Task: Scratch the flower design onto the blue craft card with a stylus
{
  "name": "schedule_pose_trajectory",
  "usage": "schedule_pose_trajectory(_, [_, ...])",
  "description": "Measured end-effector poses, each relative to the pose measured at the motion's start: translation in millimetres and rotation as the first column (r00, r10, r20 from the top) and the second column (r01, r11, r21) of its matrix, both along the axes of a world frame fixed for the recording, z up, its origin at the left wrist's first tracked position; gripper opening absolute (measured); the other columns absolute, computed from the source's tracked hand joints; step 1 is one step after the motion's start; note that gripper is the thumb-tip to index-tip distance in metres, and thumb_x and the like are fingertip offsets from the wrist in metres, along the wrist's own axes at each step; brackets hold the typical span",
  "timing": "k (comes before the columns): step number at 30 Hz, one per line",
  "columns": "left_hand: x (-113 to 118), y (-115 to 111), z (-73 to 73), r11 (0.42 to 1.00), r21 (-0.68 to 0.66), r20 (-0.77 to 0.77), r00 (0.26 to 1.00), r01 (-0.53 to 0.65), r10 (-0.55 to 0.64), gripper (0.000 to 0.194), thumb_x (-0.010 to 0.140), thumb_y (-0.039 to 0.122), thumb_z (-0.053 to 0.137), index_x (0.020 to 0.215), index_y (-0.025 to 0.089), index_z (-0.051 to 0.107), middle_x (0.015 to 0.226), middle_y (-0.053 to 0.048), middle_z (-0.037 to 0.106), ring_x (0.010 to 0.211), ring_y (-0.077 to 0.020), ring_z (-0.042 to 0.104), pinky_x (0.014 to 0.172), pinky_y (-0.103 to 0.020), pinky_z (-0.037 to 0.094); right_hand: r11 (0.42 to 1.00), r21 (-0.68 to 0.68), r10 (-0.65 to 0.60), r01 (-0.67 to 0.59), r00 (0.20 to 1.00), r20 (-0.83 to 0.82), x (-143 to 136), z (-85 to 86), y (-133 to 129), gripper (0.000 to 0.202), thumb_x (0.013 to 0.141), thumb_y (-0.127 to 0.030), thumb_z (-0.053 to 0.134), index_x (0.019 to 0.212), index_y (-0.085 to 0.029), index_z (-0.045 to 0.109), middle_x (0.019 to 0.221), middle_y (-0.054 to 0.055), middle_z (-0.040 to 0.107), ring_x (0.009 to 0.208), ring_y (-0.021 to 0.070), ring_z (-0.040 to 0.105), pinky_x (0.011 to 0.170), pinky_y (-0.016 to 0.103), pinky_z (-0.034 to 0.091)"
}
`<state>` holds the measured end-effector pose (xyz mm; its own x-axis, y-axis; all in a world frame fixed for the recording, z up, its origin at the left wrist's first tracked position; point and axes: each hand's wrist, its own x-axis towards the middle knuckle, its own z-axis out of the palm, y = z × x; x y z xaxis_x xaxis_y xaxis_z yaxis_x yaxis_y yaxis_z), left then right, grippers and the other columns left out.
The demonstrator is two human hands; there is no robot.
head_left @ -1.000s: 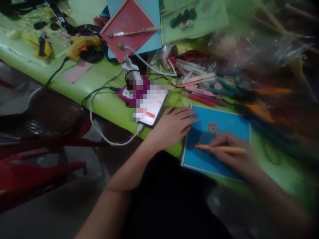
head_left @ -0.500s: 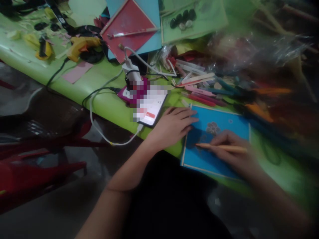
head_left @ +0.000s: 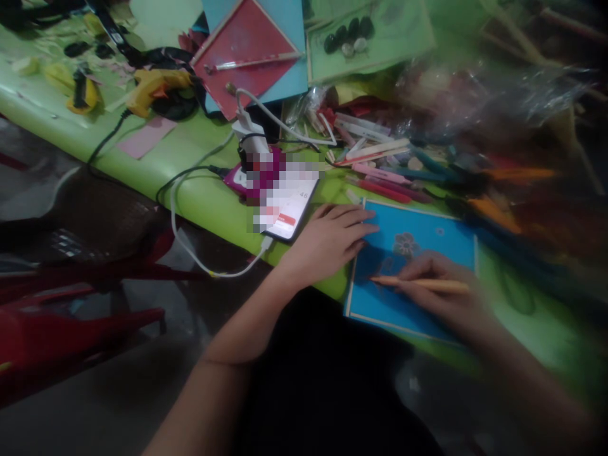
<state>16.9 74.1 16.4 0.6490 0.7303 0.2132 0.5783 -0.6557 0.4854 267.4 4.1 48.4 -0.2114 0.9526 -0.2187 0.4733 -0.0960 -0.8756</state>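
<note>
A blue board (head_left: 430,225) with pale strips along its edges lies near the table's front edge. A drawn flower (head_left: 406,244) and fainter marks show on its surface. My left hand (head_left: 335,237) rests flat with fingers stretched onto the board's left edge. Over the board's lower half, my right hand (head_left: 434,282) grips an orange pen (head_left: 449,285). The pen is held low and slanted, its tip touching or just above the blue surface left of the flower; which of the two I cannot tell.
Left of my left hand lies a lit phone (head_left: 297,206) on a white cable, beside a purple power socket (head_left: 237,180). Pens and sticks (head_left: 380,149) clutter the area behind the board. A yellow glue gun (head_left: 154,88) and a red-and-blue panel (head_left: 256,38) lie farther back.
The pen tip and my right hand have shifted very slightly to the left. My left hand stays put on the board's edge.
</note>
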Motion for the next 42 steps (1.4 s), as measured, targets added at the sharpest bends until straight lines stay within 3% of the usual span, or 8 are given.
schedule_pose_trajectory(10, [0.0,0.1,1.0,1.0,-0.004,-0.014,1.0,-0.001,0.001,0.034,0.108,0.019,0.055,0.138,0.026,0.069,0.158,-0.004,0.063,0.15,-0.0247,0.054,0.123,-0.048,0.038,1.0,-0.004,0.006,-0.006,1.0,0.0,0.5,-1.2,-0.4,0.02,0.087,-0.039,0.08,0.079,-0.024,0.069,0.069,0.0,0.069,0.057,0.0157,0.06,0.052,0.027,0.046])
schedule_pose_trajectory(20, [-0.2,-0.7,-0.8,1.0,0.011,0.001,1.0,0.002,-0.002,0.033,0.108,0.02,0.056,0.137,0.025,0.07,0.157,-0.004,0.063,0.149,-0.0249,0.054,0.123,-0.049,0.038,0.999,0.029,-0.038,0.039,0.999,-0.036,-0.8,-0.4,-1.1,0.027,0.089,-0.047,0.08,0.081,-0.023,0.071,0.073,0.003,0.071,0.061,0.0179,0.063,0.055,0.029,0.047])
schedule_pose_trajectory(33, [0.0,-0.4,0.1,1.0,-0.003,-0.003,1.0,-0.003,0.003,0.034,0.108,0.018,0.056,0.138,0.026,0.07,0.158,-0.003,0.063,0.149,-0.0246,0.054,0.123,-0.049,0.038,1.0,-0.001,0.014,-0.014,1.0,-0.01,0.1,1.0,0.0,0.019,0.089,-0.039,0.079,0.08,-0.024,0.071,0.071,0.002,0.07,0.06,0.0161,0.061,0.054,0.027,0.047])
schedule_pose_trajectory(42, [0.5,-0.5,-0.4,1.0,-0.002,0.003,1.0,-0.005,0.005,0.035,0.107,0.017,0.057,0.137,0.027,0.07,0.157,-0.003,0.063,0.149,-0.0251,0.054,0.122,-0.049,0.039,1.0,0.028,0.008,-0.006,0.999,-0.044,-1.7,1.3,-0.1,0.024,0.088,-0.045,0.081,0.08,-0.023,0.071,0.071,0.002,0.072,0.06,0.0176,0.064,0.055,0.028,0.049])
